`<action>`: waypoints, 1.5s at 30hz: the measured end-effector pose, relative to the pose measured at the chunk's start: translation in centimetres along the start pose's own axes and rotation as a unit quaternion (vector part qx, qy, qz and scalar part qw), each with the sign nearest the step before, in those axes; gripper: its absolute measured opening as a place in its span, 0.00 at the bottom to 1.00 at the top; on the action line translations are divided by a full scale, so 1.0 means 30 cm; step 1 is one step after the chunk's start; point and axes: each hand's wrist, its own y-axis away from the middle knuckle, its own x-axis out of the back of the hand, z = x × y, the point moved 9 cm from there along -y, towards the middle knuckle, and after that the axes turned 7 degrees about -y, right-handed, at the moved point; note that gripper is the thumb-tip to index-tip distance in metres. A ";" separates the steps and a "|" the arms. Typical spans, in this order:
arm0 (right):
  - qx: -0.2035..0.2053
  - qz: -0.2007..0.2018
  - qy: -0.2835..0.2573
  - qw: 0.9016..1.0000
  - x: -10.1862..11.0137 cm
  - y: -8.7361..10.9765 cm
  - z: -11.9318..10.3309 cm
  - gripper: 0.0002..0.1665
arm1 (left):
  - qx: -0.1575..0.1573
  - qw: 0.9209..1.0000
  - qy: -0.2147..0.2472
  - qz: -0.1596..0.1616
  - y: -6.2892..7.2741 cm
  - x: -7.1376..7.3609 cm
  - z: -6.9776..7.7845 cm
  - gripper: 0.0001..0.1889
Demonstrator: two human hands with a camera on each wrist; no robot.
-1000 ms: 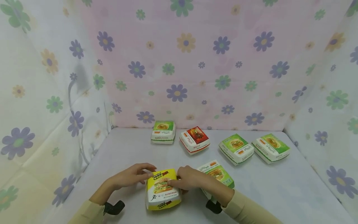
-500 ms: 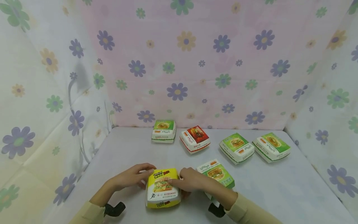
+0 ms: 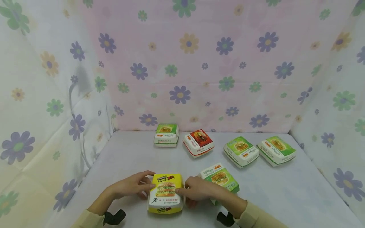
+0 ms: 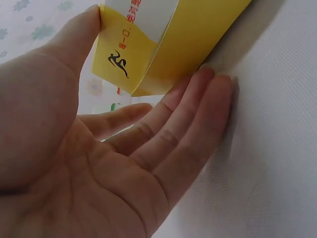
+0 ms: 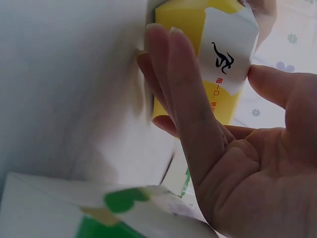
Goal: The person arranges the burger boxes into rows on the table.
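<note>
Yellow box [image 3: 166,196] on table [image 3: 128,152], between the hands. Left hand [image 3: 129,186], right hand [image 3: 200,189]: fingers roughly straight, thumbs touching box, no clamp. Uneven push could skew it; right hand drifting outward could bump green box [image 3: 220,176].

2 forearms [image 3: 228,198] reach forward — left grip [image 3: 132,185], right grip [image 3: 199,188] facing inward, fingers [image 4: 198,124] extended, thumbs [image 5: 275,85] spread.

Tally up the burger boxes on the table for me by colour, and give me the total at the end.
Green-and-white boxes: 4
Red-and-white box: 1
Yellow-and-white box: 1
Total: 6
</note>
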 end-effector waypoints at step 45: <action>0.062 -0.017 -0.041 0.997 0.095 -0.037 -0.086 0.21 | -0.044 0.999 0.004 0.029 -0.063 0.095 0.105 0.35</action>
